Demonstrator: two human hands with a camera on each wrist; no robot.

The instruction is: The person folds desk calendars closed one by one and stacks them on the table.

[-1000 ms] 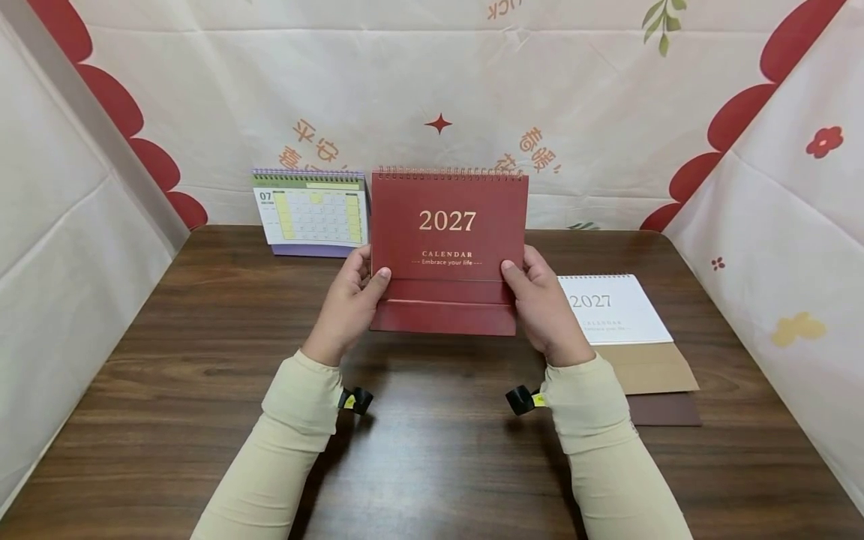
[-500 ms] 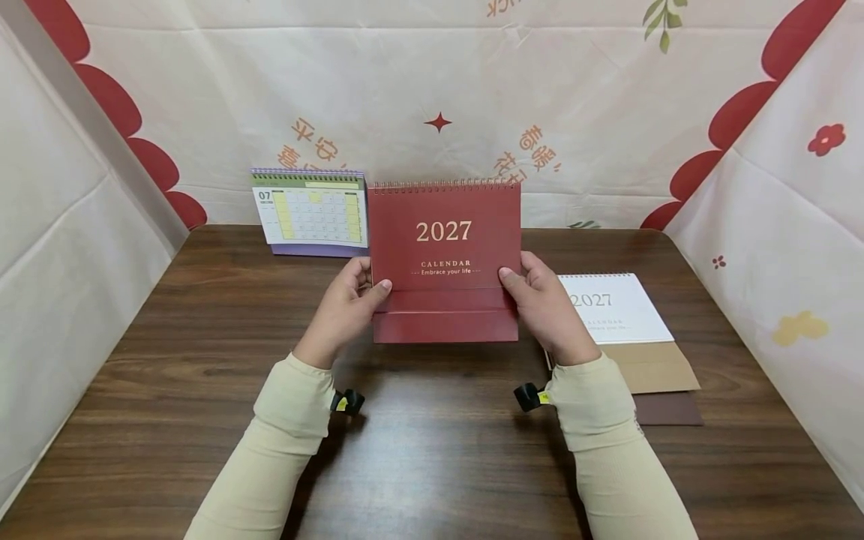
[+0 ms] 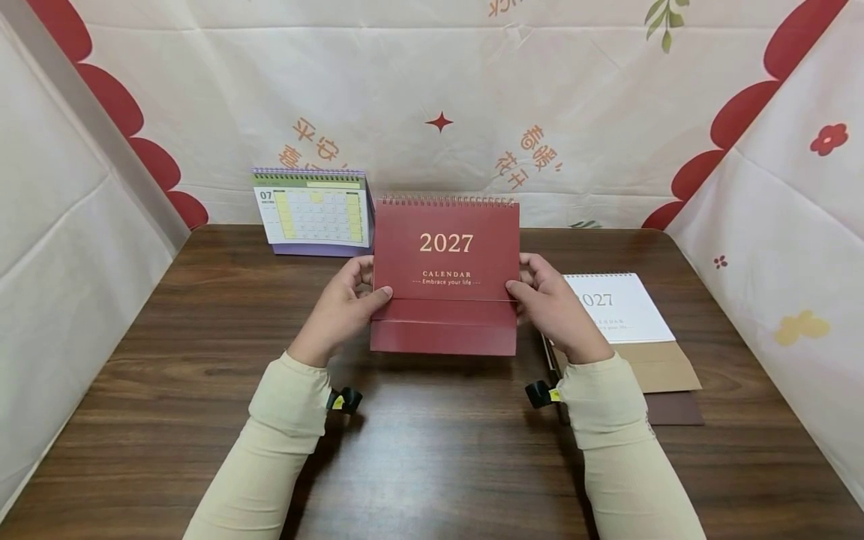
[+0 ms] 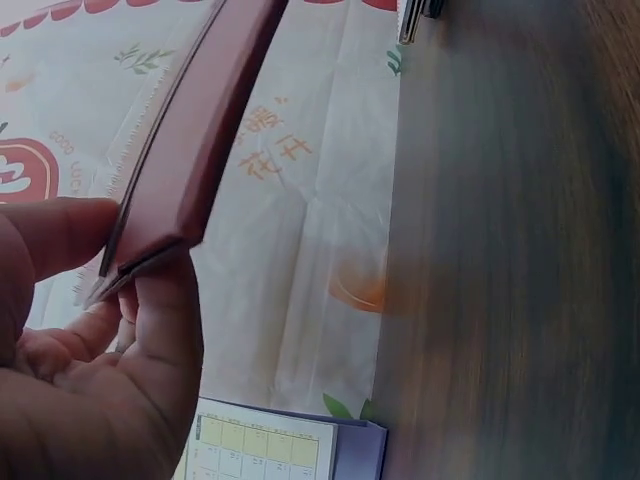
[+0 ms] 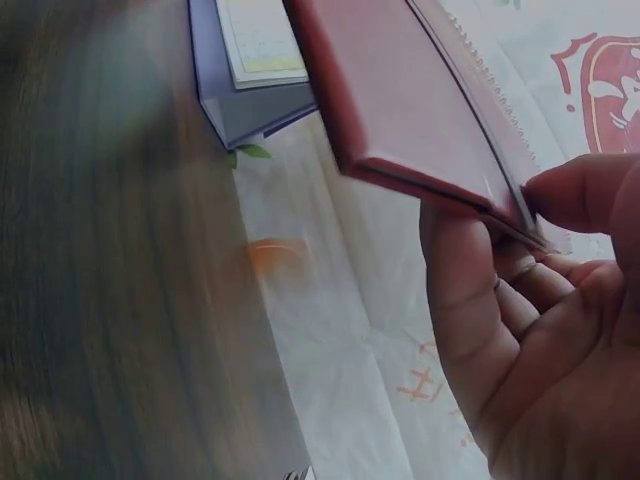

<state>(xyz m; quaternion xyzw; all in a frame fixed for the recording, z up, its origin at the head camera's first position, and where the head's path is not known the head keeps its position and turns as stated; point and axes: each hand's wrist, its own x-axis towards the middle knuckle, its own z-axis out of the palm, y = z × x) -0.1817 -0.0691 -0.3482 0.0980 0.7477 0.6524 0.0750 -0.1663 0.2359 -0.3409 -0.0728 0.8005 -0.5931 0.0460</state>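
Note:
A dark red 2027 desk calendar (image 3: 445, 259), spiral-bound along its top, is held up in front of me in the head view. My left hand (image 3: 340, 307) pinches its left edge, thumb on the front cover and fingers behind. On the opposite edge my right hand (image 3: 556, 307) grips it the same way. Both wrist views show the red calendar (image 4: 190, 150) between thumb and fingers, seen from its lower side. The cover faces me and leans back a little. Whether its base touches the table cannot be told from the head view.
Behind and to the left stands a purple desk calendar (image 3: 313, 214) open at month 07. A white 2027 calendar (image 3: 624, 307) with a tan and brown base lies at the right, partly behind my right forearm. A patterned cloth (image 3: 607, 112) hangs along the table's back edge.
Both hands have lowered the red calendar, and its top now leans farther back. The hands have moved slightly down with it; the other calendars have stayed in place.

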